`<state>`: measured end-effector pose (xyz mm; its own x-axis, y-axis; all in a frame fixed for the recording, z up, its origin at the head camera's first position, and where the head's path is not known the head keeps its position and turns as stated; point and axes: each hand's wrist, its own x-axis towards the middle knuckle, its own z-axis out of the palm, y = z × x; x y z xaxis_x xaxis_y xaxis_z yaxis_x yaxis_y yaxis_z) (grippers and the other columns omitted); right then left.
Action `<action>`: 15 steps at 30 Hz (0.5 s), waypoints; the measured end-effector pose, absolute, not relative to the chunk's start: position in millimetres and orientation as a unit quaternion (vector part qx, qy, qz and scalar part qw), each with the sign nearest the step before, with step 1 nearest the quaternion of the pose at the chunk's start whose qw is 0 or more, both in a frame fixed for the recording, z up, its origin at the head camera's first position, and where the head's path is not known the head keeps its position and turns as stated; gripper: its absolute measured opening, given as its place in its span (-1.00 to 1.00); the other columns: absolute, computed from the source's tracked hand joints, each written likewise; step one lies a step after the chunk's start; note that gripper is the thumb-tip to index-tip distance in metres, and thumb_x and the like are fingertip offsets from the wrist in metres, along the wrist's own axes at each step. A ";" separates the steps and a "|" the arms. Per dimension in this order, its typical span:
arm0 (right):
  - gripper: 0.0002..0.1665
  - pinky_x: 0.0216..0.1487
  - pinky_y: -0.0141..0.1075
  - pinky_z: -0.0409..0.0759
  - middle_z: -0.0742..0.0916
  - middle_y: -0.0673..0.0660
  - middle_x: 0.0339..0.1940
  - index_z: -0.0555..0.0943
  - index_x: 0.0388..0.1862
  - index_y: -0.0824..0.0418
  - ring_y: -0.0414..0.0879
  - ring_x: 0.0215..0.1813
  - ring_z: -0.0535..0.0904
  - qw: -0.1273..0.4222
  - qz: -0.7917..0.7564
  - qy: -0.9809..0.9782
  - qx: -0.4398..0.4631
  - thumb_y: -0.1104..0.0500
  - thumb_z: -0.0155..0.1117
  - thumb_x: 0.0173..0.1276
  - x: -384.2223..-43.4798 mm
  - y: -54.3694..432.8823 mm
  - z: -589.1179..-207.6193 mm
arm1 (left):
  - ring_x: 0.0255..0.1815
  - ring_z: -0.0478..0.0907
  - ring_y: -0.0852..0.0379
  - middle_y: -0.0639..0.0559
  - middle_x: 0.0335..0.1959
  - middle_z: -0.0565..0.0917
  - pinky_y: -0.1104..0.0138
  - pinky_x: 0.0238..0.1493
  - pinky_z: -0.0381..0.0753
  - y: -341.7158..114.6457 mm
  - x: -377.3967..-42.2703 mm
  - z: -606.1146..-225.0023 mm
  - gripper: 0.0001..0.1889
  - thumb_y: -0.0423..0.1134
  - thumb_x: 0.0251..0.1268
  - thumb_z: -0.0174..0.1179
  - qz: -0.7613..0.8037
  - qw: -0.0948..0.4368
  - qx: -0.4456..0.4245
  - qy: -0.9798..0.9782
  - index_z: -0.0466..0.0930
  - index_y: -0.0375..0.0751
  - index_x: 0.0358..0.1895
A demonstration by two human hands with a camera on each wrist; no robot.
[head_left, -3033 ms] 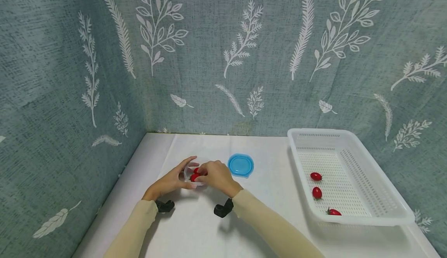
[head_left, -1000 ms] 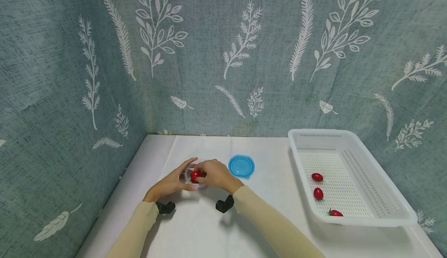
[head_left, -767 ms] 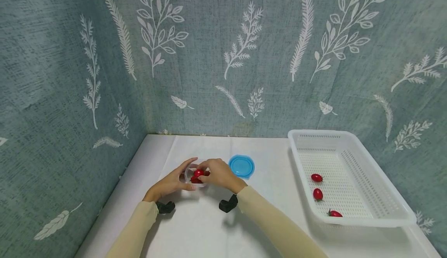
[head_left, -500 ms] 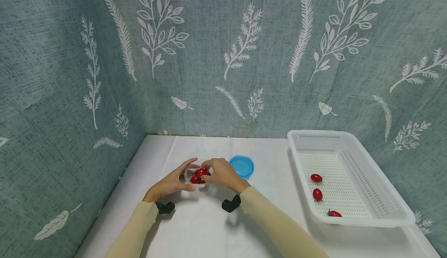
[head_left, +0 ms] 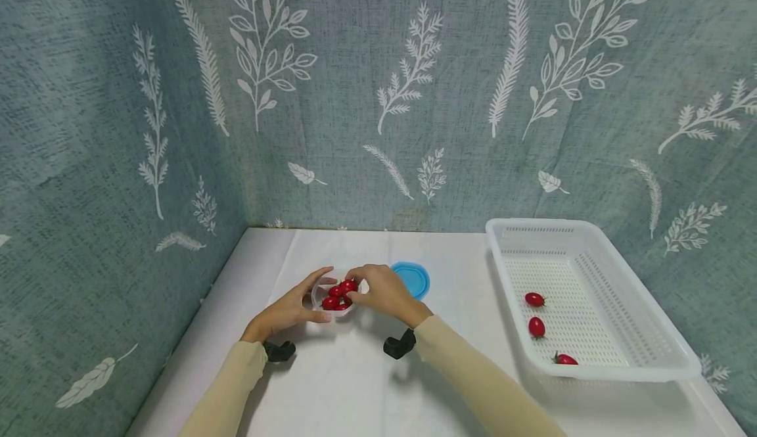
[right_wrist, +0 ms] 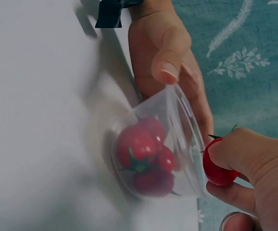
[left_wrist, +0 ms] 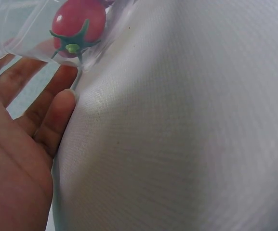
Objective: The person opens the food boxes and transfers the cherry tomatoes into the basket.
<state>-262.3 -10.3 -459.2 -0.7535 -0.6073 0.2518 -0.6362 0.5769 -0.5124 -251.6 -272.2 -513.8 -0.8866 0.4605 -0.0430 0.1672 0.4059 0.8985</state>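
Note:
A small clear plastic cup [right_wrist: 172, 125] holds several red cherry tomatoes with green stems, one of them a tomato [left_wrist: 78, 24] near its wall in the left wrist view. My left hand [head_left: 288, 309] grips the cup from the left, thumb at the rim and fingers around the far side. Between thumb and fingers, my right hand [head_left: 384, 292] pinches a single cherry tomato [right_wrist: 219, 163] right at the cup's mouth. Behind the right hand lies a round blue lid [head_left: 416, 279], partly covered by it.
A white perforated basket [head_left: 603, 312] stands at the right on the white-covered table [head_left: 331, 384]. Inside it, near the left side, are three cherry tomatoes [head_left: 536, 327]. Patterned grey-green cloth [head_left: 355, 95] hangs behind and along the left.
My right hand has drawn back to the right out of the cup with a tomato, uncovering more tomatoes inside and overlapping more of the lid. The left hand keeps its place.

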 end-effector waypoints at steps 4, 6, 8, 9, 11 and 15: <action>-0.75 -0.15 -0.32 0.57 0.76 -0.09 -0.24 0.75 0.02 0.06 -0.02 -0.11 0.72 0.025 0.300 -0.889 0.345 0.09 0.46 0.38 -262.9 -2.7 -454.0 | 0.42 0.27 -0.08 -0.01 0.53 0.33 0.03 0.21 0.32 -271.4 -251.4 -513.4 0.08 -0.07 0.16 0.53 0.510 0.145 0.184 0.828 0.01 0.14 0.67; -0.75 -0.15 -0.31 0.58 0.75 -0.10 -0.25 0.75 0.01 0.05 -0.05 -0.13 0.71 0.028 0.300 -0.890 0.343 0.10 0.46 0.38 -262.8 1.1 -451.5 | 0.45 0.25 -0.09 -0.01 0.53 0.34 0.03 0.23 0.31 -271.0 -251.7 -513.9 0.08 -0.06 0.15 0.54 0.508 0.144 0.183 0.830 0.01 0.15 0.67; -0.76 -0.13 -0.30 0.59 0.75 -0.10 -0.26 0.75 0.00 0.06 -0.11 -0.16 0.69 0.034 0.297 -0.891 0.342 0.11 0.46 0.37 -262.1 4.8 -448.3 | 0.45 0.25 -0.09 -0.01 0.52 0.35 0.02 0.24 0.31 -270.8 -252.5 -514.5 0.08 -0.05 0.13 0.54 0.506 0.143 0.182 0.831 0.03 0.15 0.66; -0.76 -0.14 -0.30 0.59 0.75 -0.10 -0.26 0.75 -0.01 0.06 -0.15 -0.18 0.68 0.037 0.296 -0.891 0.342 0.12 0.47 0.37 -261.9 6.7 -446.7 | 0.46 0.24 -0.09 0.00 0.52 0.36 0.02 0.24 0.30 -270.5 -253.0 -514.6 0.08 -0.04 0.13 0.54 0.505 0.142 0.181 0.832 0.03 0.15 0.66; -0.77 -0.15 -0.32 0.59 0.76 -0.10 -0.26 0.75 -0.01 0.07 -0.21 -0.21 0.65 0.040 0.294 -0.891 0.343 0.13 0.47 0.37 -261.5 10.9 -443.5 | 0.46 0.24 -0.09 0.00 0.52 0.36 0.02 0.25 0.30 -269.9 -253.5 -514.4 0.08 -0.04 0.12 0.55 0.504 0.141 0.181 0.833 0.04 0.15 0.66; -0.77 -0.22 -0.33 0.58 0.75 -0.09 -0.26 0.75 -0.01 0.07 -0.17 -0.22 0.66 0.040 0.293 -0.897 0.330 0.12 0.45 0.38 -260.2 22.1 -437.8 | 0.45 0.24 -0.09 -0.02 0.51 0.36 0.02 0.24 0.31 -269.9 -253.5 -514.1 0.09 -0.04 0.13 0.55 0.501 0.138 0.184 0.834 0.03 0.13 0.67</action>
